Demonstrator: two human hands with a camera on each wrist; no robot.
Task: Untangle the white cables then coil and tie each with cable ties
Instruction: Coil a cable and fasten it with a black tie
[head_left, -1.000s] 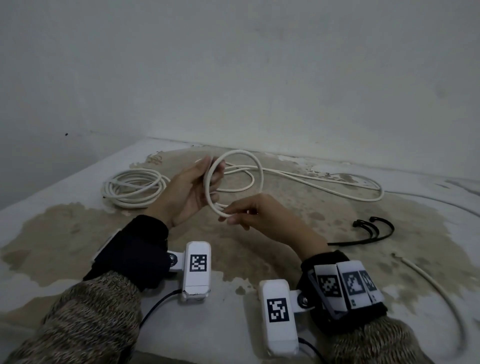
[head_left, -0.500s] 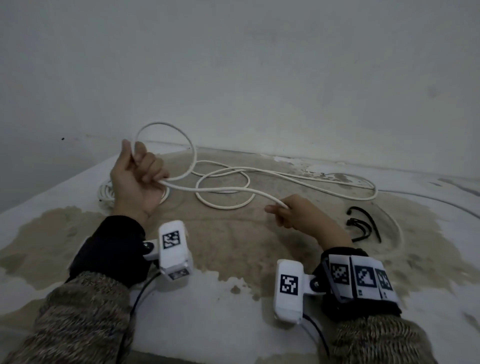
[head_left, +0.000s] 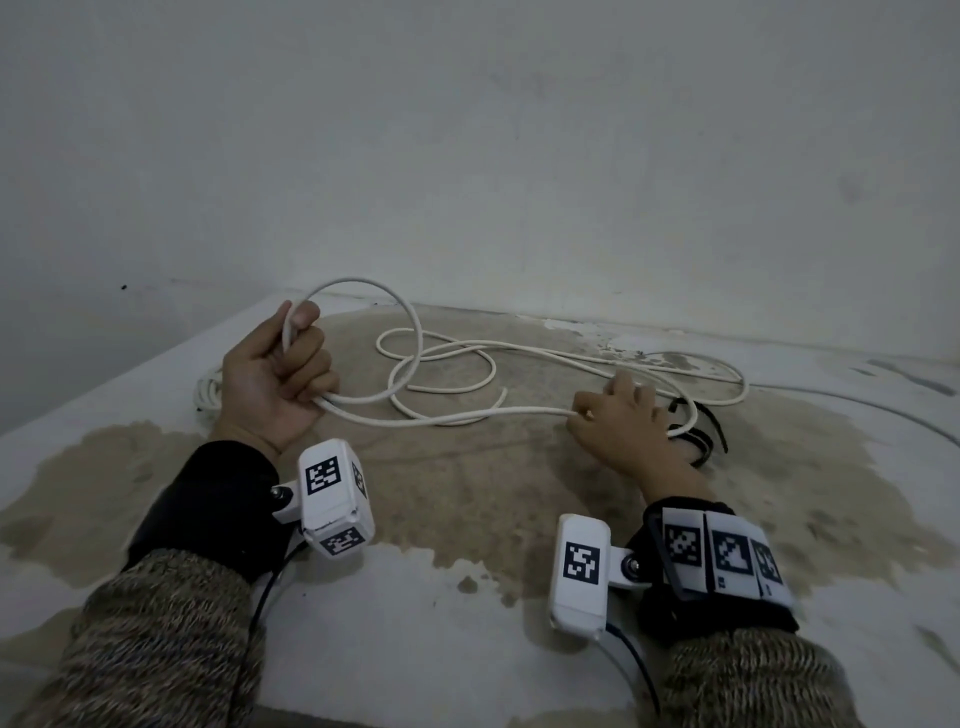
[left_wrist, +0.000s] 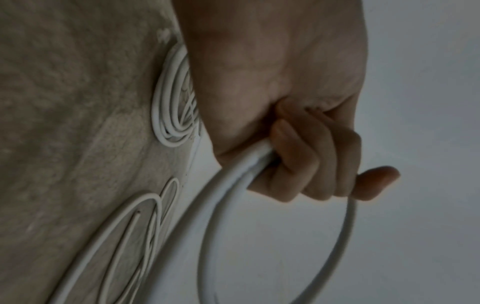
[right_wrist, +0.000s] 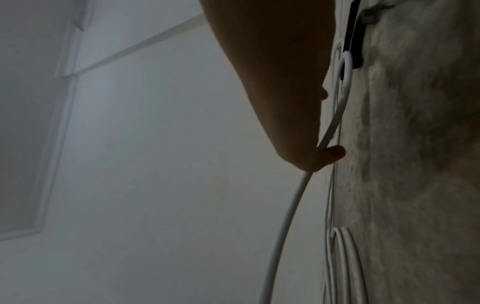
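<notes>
My left hand (head_left: 283, 376) grips a loop of white cable (head_left: 363, 283) in its fist, raised above the table; the left wrist view shows the fingers (left_wrist: 306, 164) curled round the doubled cable (left_wrist: 233, 174). A strand (head_left: 447, 415) runs from that fist across to my right hand (head_left: 618, 423), which pinches it low near the table; in the right wrist view the cable (right_wrist: 283, 226) passes through the pinch. More loose white cable (head_left: 545, 356) lies tangled behind. Black cable ties (head_left: 701, 431) lie just past my right hand, partly hidden by it.
A finished-looking coil of white cable (head_left: 208, 389) lies on the table behind my left hand, also the coil (left_wrist: 171, 107) in the left wrist view. The stained white table (head_left: 467, 623) meets a plain wall at the back. Another thin cable (head_left: 857, 410) runs off right.
My hands have drawn further apart: the right slid rightward along the cable down toward the black ties, while the left kept its raised grip on the loop. The strand between them is longer.
</notes>
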